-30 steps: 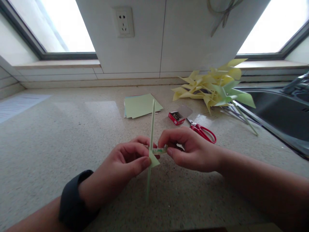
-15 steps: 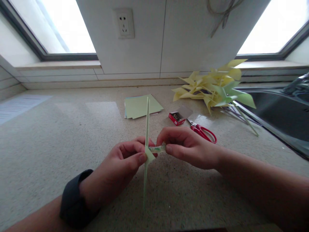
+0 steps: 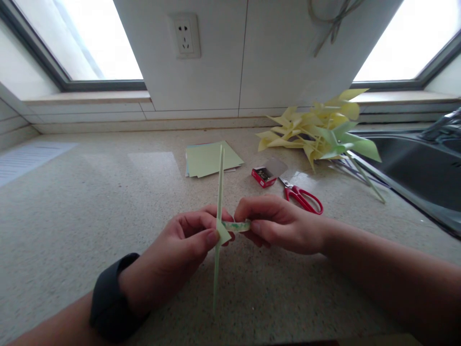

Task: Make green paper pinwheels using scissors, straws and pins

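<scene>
My left hand (image 3: 192,235) is closed on a pale green rolled paper stick (image 3: 220,187), which runs up and down in view. Near my thumb, a pointed paper flap (image 3: 224,234) sticks out from the stick. Closed in a pinch, my right hand (image 3: 279,223) grips the right end of a short whitish strip or tube with green marks (image 3: 236,226); which of the two I cannot tell. Its left end reaches the stick beside the flap. Some fingers of both hands are hidden behind these things.
Beyond my hands lie stacked paper sheets (image 3: 209,158), an opened red box (image 3: 264,177) of small metal pieces and red-handled scissors (image 3: 303,198). Yellow and green paper pinwheels (image 3: 317,132) lie back right, by a sink (image 3: 414,163). A printed sheet (image 3: 32,158) is far left.
My right hand has shifted slightly down and to the right, and more of the green-marked piece shows between the hands. My left hand and the paper stick stay nearly still.
</scene>
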A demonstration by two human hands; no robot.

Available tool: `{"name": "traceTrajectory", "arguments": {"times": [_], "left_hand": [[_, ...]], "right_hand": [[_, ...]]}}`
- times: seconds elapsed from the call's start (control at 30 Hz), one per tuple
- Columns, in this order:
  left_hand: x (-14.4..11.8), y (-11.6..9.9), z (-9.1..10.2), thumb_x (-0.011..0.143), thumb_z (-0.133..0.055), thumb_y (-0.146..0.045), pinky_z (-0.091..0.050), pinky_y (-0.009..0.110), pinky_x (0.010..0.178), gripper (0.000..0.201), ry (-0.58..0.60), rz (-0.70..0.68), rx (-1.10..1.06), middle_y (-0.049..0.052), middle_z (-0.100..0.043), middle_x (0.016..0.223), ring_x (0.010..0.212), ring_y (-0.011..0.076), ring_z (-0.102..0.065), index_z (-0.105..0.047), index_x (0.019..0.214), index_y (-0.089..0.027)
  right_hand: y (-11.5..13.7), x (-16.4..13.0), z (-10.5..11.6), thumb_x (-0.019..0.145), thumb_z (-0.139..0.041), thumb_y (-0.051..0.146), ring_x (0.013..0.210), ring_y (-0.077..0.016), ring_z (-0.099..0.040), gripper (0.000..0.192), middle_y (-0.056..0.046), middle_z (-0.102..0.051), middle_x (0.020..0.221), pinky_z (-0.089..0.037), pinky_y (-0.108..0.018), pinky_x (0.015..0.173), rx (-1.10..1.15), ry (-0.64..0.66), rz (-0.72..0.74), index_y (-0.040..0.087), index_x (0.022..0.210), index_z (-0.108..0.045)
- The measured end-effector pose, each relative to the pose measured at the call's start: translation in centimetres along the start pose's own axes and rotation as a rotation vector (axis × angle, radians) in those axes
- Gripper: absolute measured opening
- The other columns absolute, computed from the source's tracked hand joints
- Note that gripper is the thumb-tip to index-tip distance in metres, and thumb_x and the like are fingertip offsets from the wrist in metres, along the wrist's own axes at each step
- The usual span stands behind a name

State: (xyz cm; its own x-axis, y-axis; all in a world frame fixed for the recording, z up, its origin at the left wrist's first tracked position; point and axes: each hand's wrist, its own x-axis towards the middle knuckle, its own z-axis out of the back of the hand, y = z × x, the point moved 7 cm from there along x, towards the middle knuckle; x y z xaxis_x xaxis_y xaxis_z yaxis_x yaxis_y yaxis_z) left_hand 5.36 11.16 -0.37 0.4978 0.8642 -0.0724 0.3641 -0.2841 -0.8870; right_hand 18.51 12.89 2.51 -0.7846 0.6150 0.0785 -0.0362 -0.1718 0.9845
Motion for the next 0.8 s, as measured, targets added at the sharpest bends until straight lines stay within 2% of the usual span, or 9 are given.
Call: {"name": "traceTrajectory", "arguments": {"times": [0.17, 0.33, 0.8], "left_hand": [[0.02, 0.23, 0.38, 0.075, -0.086, -0.035, -0.044, 0.026, 0.078, 0.019, -0.029, 0.008, 0.028, 0.001, -0.062, 0.085, 0.081, 0.0152, -0.057, -0.078, 0.075, -0.018], [-0.11, 0.36, 0.27, 0.078, -0.083, -0.039, -0.046, 0.028, 0.082, 0.02, 0.045, -0.001, 0.095, 0.004, -0.06, 0.1, 0.091, 0.0191, -0.058, -0.079, 0.076, -0.019], [-0.15, 0.2, 0.03, 0.081, -0.081, -0.038, -0.045, 0.027, 0.081, 0.018, 0.071, -0.011, 0.117, 0.003, -0.059, 0.098, 0.089, 0.0174, -0.057, -0.079, 0.076, -0.02]], "right_hand": [[0.09, -0.07, 0.11, 0.087, -0.052, 0.017, 0.056, -0.0078, -0.041, 0.004, 0.006, -0.048, 0.066, -0.033, -0.019, 0.049, -0.049, -0.008, 0.028, 0.018, 0.089, -0.055], [0.23, -0.1, -0.09, 0.085, -0.052, 0.018, 0.057, -0.0082, -0.039, 0.004, 0.005, -0.047, 0.066, -0.032, -0.019, 0.049, -0.101, 0.023, 0.011, 0.018, 0.086, -0.056], [0.29, -0.09, 0.02, 0.087, -0.054, 0.019, 0.056, -0.0077, -0.039, 0.004, 0.006, -0.046, 0.065, -0.031, -0.019, 0.049, -0.052, 0.0, 0.032, 0.017, 0.086, -0.057]]}}
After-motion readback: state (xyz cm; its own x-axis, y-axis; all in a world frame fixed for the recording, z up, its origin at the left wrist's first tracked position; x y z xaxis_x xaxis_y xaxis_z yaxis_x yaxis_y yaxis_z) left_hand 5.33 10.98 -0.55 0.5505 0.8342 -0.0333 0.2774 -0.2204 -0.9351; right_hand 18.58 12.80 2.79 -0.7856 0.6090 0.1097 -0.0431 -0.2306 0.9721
